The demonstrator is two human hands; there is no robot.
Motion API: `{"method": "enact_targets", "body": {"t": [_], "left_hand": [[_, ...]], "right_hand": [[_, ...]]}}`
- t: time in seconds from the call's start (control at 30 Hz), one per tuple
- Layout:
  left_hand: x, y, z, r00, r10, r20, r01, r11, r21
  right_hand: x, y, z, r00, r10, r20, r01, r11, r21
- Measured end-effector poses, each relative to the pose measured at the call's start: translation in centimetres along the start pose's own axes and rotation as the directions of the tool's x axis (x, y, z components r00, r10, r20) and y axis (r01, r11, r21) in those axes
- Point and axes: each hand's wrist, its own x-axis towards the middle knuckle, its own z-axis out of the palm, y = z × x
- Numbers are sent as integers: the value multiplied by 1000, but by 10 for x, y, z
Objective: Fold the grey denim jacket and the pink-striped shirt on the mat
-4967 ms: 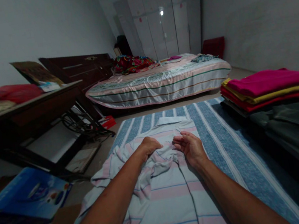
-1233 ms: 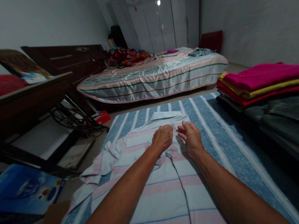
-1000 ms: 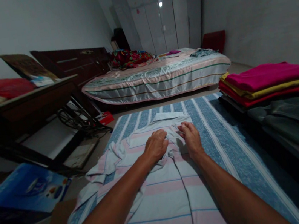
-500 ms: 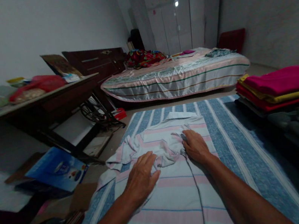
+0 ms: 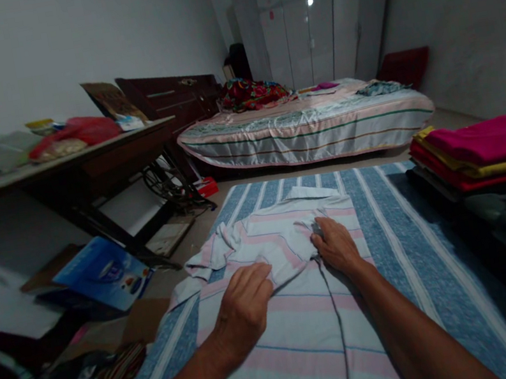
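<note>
Soft striped shirt [image 5: 297,337], left hand [image 5: 245,304] curled on fold, grip unclear, right hand [image 5: 337,246] pressed flat

The floor [image 5: 192,241] carries a blue striped mat [image 5: 387,219]. On the mat a pale striped shirt [image 5: 301,336] lies spread flat, with stacked folded cloths [image 5: 484,151] at the mat's right edge.

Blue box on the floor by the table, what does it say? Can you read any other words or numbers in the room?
Blue box: pictures and pale print, too blurred to read.
Leaning board on the table: print too dark and small to read.
Stickers on the wardrobe: too small to read.
Striped shirt: no words show.
So no text here can be read.
</note>
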Motion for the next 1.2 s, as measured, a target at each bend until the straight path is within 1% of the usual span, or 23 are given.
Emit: {"method": "enact_targets", "body": {"t": [0.07,0.1,0.13,0.17,0.2,0.27,0.3,0.33,0.37,0.43,0.5,0.63,0.7,0.77,0.87,0.97,1.03,1.1,1.2], "left_hand": [[-7,1,1,995,18,102,-19,1000,5],[-9,1,3,986,-3,165,0,1000,14],[-11,1,4,973,-48,227,42,999,34],[-12,1,4,951,-113,287,98,993,66],[-11,2,3,919,-186,349,160,982,104],[-5,5,0,839,-306,450,259,952,165],[0,9,-3,811,-334,481,284,943,176],[5,13,-6,801,-336,495,290,942,169],[11,17,-8,806,-320,498,283,947,151],[23,26,-8,835,-263,483,246,964,99],[36,35,-1,850,-220,478,217,974,61],[65,48,27,835,-251,489,236,967,95],[78,52,42,831,-275,484,251,961,115],[87,53,51,821,-305,484,277,952,129],[93,51,56,795,-352,494,327,935,140],[91,46,54,781,-369,504,362,925,116],[87,44,52,797,-355,488,364,928,80],[84,43,51,836,-326,441,344,938,41],[79,46,53,901,-270,339,290,957,-10]], "right_hand": [[0,0,0,1000,-2,-3,2,1000,6],[0,0,0,1000,0,-5,0,1000,8],[0,0,0,1000,4,-8,-4,1000,9],[0,1,0,1000,9,-13,-9,1000,10],[-1,1,0,1000,13,-19,-12,1000,11],[-1,1,0,999,16,-33,-15,1000,20],[-1,1,0,999,16,-40,-15,1000,27],[0,2,0,999,15,-45,-13,999,34],[0,2,0,999,16,-51,-14,999,42],[0,3,1,998,19,-54,-16,998,57],[1,4,1,998,22,-52,-19,997,69],[2,6,2,998,35,-55,-29,995,99],[2,6,2,997,42,-58,-35,993,110],[2,6,1,997,46,-58,-40,993,112],[2,5,0,997,53,-54,-46,992,118],[3,4,0,997,56,-53,-49,991,124],[4,5,0,997,57,-54,-50,990,128],[4,5,1,997,59,-56,-51,990,133],[5,7,2,996,64,-59,-55,988,142]]}}
